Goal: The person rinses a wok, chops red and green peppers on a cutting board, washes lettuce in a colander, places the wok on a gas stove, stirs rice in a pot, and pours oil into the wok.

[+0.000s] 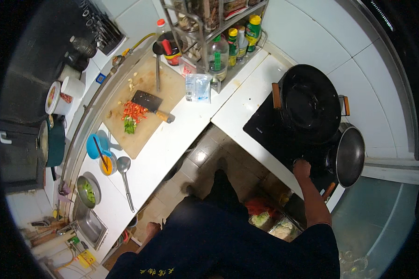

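My right hand reaches over the front of a black glass cooktop, its fingers curled at what looks like a small shiny knob. Beyond it, a large black wok with wooden side handles sits on the cooktop; its inside is dark and glossy. A grey pan stands to the right of the hand, with a wooden handle near my forearm. My left hand hangs low beside my body, below the counter edge. Its fingers are partly hidden, and nothing is visibly held.
On the left counter, a cutting board carries a cleaver, chopped red and green pieces. Nearby are a blue cup, a bowl of yellow liquid, a ladle and a sink. A metal rack holds bottles.
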The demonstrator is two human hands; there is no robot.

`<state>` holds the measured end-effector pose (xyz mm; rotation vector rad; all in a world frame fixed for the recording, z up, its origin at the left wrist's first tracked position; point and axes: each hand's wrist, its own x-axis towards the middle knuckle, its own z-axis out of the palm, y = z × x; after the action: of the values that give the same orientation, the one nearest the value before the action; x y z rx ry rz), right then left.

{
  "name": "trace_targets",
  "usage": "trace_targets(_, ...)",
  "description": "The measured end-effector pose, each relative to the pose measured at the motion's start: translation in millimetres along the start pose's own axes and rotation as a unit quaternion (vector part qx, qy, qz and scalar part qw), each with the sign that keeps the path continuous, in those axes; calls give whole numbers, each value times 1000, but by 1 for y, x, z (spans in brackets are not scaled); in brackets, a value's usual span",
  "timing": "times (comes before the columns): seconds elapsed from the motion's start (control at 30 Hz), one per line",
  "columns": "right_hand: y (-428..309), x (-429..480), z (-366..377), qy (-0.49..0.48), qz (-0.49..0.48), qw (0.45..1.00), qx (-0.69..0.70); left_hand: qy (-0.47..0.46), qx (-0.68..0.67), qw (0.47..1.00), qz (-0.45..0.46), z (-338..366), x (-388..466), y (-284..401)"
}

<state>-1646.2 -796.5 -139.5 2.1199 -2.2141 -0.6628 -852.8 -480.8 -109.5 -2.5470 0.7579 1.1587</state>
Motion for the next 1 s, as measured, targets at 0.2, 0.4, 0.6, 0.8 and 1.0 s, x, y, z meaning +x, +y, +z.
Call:
trace_targets(0.2, -12, 11, -78, -8, 16, 998, 59, -24, 72, 997, -2, 42, 14, -62)
trace_targets(0.4, 5, -6, -57, 2, 23, 1000, 18, 12, 206, 978, -27, 98, 54, -227)
trace_targets(0.6, -15, 2, -84, -8, -17, 1000, -15, -19, 101, 973, -205, 116, 4, -282)
trace_targets(0.8, -1, 1, -78, -8, -39, 999, 14, -98, 159, 982, 4, 111, -10, -330)
trace_targets(1.0, -15, -1, -98, -15, -32, 999, 28, -78, 118, 990, -27, 121, -25, -294)
